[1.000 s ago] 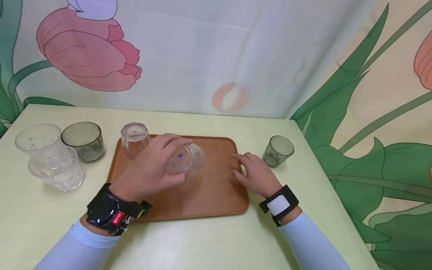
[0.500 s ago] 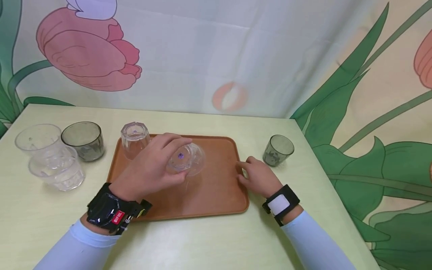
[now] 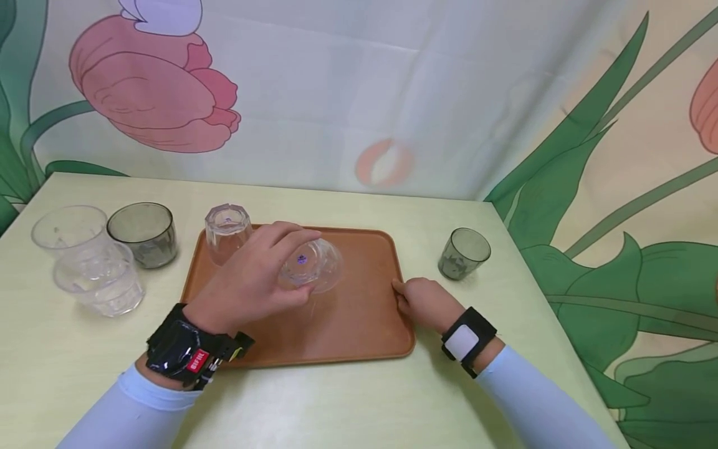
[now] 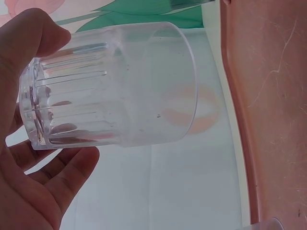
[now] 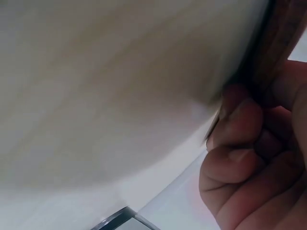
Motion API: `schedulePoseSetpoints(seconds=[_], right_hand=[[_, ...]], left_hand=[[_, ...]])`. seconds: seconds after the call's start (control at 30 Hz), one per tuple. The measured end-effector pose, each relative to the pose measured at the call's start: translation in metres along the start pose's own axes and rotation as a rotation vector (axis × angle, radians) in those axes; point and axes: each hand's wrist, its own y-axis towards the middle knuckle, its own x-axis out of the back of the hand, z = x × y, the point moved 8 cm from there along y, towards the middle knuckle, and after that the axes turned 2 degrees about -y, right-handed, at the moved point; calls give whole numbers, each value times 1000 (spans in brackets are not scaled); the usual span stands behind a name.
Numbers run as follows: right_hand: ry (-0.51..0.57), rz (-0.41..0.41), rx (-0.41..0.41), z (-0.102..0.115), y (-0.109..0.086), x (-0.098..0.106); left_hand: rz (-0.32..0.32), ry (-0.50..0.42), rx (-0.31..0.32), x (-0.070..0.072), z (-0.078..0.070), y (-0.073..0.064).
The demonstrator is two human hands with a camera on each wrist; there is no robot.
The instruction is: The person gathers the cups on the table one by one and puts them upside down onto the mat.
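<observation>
While my left hand (image 3: 252, 280) clamps its fingers (image 4: 79, 167) round an upturned glass (image 3: 308, 266) over the tray (image 3: 359, 330), my right hand (image 3: 427, 304) pinching the tray's edge, I'd trust the ridged base — the glass looks stiff, slick, breakable.

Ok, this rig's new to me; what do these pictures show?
No machine here, just a person working bare-handed. The wide picture is taken from the head; the two close ones, from each wrist. The left hand holds a clear glass base-up above a brown tray; the right hand grips the tray's right edge. Another upturned glass stands near the tray's far left corner. On the table, two clear tumblers and a wide grey glass stand left of the tray, a small grey glass right.
</observation>
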Motion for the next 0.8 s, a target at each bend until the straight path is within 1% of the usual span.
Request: schedulePoseSetpoints(seconds=[0.07, 0.13, 0.33, 0.5, 0.67, 0.8], right_hand=[[-3, 0, -8, 0, 0, 0], [-35, -7, -6, 2, -2, 0], [-181, -60, 66, 15, -10, 1], [-240, -81, 96, 23, -14, 4], [-254, -80, 89, 25, -13, 7], [-254, -74, 83, 25, -11, 7]], left_hand=[[1, 5, 0, 0, 0, 0], [5, 6, 0, -1, 0, 1], [10, 2, 3, -4, 2, -2], [-6, 12, 2, -3, 4, -3], [-11, 17, -11, -1, 6, 0], [5, 22, -7, -1, 10, 2]])
